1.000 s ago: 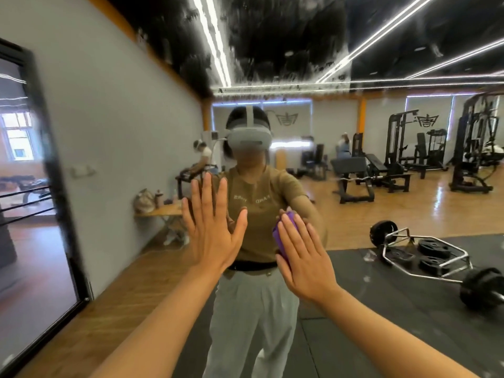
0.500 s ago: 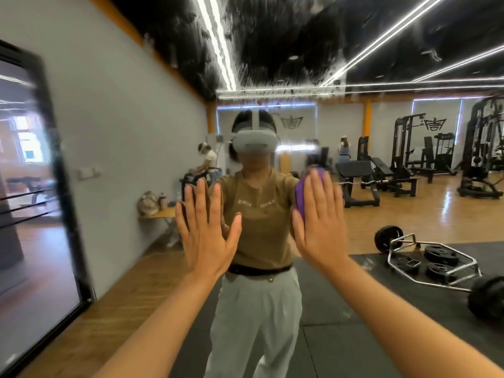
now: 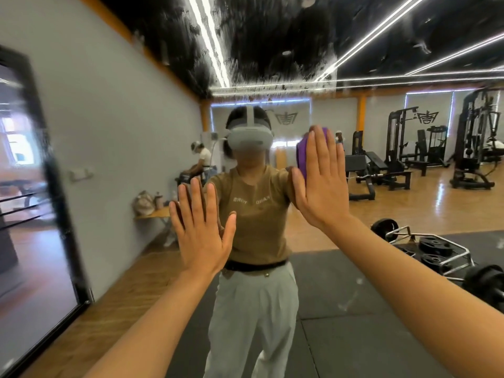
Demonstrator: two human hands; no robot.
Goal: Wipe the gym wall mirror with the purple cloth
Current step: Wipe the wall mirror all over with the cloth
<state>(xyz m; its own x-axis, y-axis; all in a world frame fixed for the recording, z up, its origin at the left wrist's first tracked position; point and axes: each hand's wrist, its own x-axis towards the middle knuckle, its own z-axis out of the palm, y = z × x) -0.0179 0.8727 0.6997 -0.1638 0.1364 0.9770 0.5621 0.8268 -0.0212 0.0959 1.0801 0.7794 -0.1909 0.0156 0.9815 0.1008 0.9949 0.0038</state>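
Note:
The gym wall mirror (image 3: 354, 282) fills most of the view and reflects me and the gym behind me. My right hand (image 3: 320, 181) lies flat with straight fingers and presses the purple cloth (image 3: 302, 156) against the glass, about level with my reflected head. Only the cloth's left edge and top show past my fingers. My left hand (image 3: 201, 227) rests flat on the mirror, fingers spread, lower and to the left, holding nothing. White smears cover the upper part of the glass.
The mirror's black frame edge (image 3: 57, 186) runs down the left side. In the reflection are a trap bar with weight plates (image 3: 436, 249), weight machines (image 3: 409, 151), black floor mats and a seated person (image 3: 200, 162) by the wall.
My right hand has slid the purple cloth up the glass, from chest height to head height. My left hand has stayed flat on the mirror in nearly the same place.

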